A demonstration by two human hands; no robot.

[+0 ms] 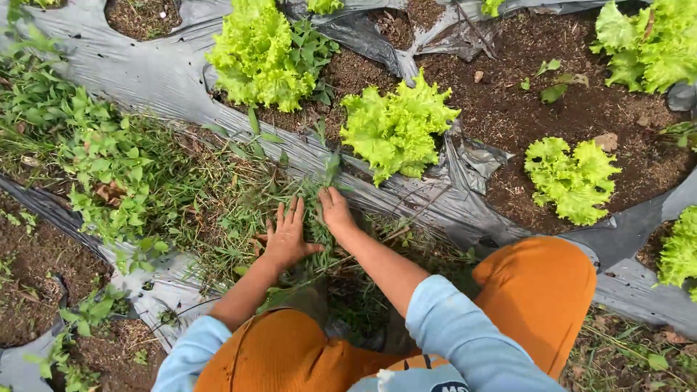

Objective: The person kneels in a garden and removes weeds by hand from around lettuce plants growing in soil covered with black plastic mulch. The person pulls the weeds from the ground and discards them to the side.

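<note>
Orange-clad knees (537, 290) frame both hands — left hand (285, 239) flat, fingers spread on weeds (218, 210), right hand (334, 208) closed around a grass tuft (319, 189) — beside lettuce (396, 127) and crumpled grey mulch sheeting (145, 72).

Head view: looking steeply down from the person's head, over the orange knees (537, 290).
Facing: pointing toward 12 o'clock, across the grass strip (218, 203) to the lettuce bed (396, 127).
Nearness: sitting close; forearms are filling the lower middle.
Edges: black plastic sheet (145, 72) running from 10 to 4 o'clock.
Shared: one view only.
</note>
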